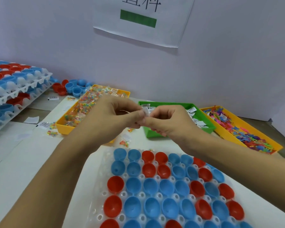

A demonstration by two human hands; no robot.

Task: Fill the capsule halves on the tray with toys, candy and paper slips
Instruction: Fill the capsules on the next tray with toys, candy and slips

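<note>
Up above the tray [95,209] of red and blue capsule halves [166,186], the left hand [109,117] and right hand [169,119] meet, each grip pinching a small white paper slip [146,111] between fingertips, before the green bin [202,127].

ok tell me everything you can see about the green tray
The green tray is a shallow rectangular bin that looks like glossy plastic, with low upright walls and a bright green floor. It lies flat on the table, angled, between the two yellow trays: the candy tray on its left and the toy tray on its right. Small white paper slips with dark print lie scattered inside. Both hands hover in front of it and hide its near left part.
</note>
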